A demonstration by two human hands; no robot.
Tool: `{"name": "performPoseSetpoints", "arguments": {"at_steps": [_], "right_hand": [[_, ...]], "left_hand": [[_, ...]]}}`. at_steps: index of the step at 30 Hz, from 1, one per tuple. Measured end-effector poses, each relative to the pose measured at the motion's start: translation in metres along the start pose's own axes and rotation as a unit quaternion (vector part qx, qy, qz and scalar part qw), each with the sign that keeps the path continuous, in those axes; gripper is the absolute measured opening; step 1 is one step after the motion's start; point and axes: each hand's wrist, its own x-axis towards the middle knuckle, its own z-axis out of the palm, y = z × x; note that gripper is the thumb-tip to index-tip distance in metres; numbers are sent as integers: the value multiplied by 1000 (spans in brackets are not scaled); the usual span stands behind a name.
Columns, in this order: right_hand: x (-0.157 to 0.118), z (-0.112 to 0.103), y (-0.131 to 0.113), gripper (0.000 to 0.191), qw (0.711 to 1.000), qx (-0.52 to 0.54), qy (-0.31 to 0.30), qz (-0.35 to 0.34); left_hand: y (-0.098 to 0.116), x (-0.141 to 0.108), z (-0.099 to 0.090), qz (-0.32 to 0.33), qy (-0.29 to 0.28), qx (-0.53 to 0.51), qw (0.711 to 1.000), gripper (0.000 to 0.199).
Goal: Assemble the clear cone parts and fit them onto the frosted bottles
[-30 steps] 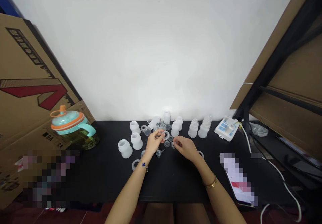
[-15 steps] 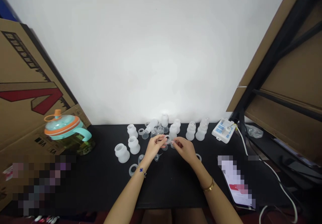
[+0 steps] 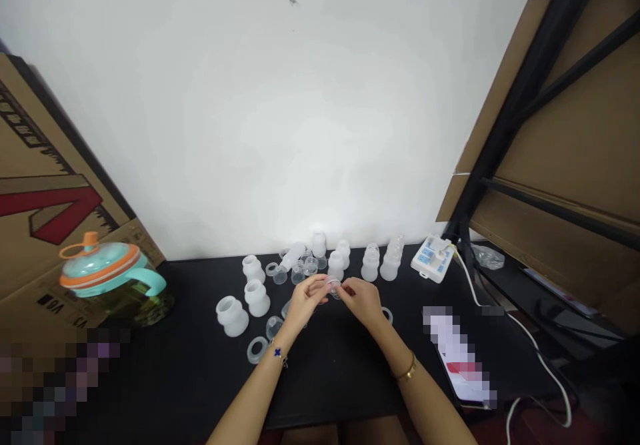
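My left hand (image 3: pixel 306 301) pinches a translucent bottle collar ring (image 3: pixel 334 279) above the table's middle. Close against its underside, my right hand (image 3: pixel 361 301) grips a clear bottle nipple (image 3: pixel 336 291), mostly covered by the fingers. How far the nipple sits inside the ring cannot be made out. Beside my left wrist lie a loose ring (image 3: pixel 257 350) and a clear dome cap (image 3: pixel 274 327). Another ring (image 3: pixel 387 314) is partly hidden behind my right wrist. Open white baby bottles (image 3: pixel 233 316) stand at the left, and bottles with clear tops (image 3: pixel 371 263) stand right of centre.
Loose caps and rings (image 3: pixel 299 271) lie near the wall among more bottles. A teal-lidded jug (image 3: pixel 115 281) stands left by a cardboard box (image 3: pixel 45 165). At the right are a phone (image 3: pixel 457 358), a white case (image 3: pixel 433 258), a white cable (image 3: pixel 545 345) and a black metal frame (image 3: pixel 505 125).
My hands have come together, bringing the nipple up against the ring. The whole view has shifted slightly, with things on the table appearing further left.
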Motion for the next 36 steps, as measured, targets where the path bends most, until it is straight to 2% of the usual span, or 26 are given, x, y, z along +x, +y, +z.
{"name": "performPoseSetpoints", "arguments": {"at_steps": [7,18,22,30,34,36], "right_hand": [[-2,6,1,44,1000,-17,17,-6],[-4,9,1,52,999,-36,-16,8],[-4,9,-1,52,999,-29,-14,22],[-3,4,-10,42,998,45,-33,31],[-3,3,-11,21,992,92,-39,76],[-3,2,-11,28,991,99,-48,77]], "left_hand": [[-3,-2,2,22,-31,2,999,51],[-4,-6,5,3,-46,23,999,51],[-1,-8,5,21,-57,53,997,49],[-3,-6,3,29,9,51,998,47],[-5,-4,0,40,10,58,997,40],[-3,-4,0,51,1,68,996,37]]}}
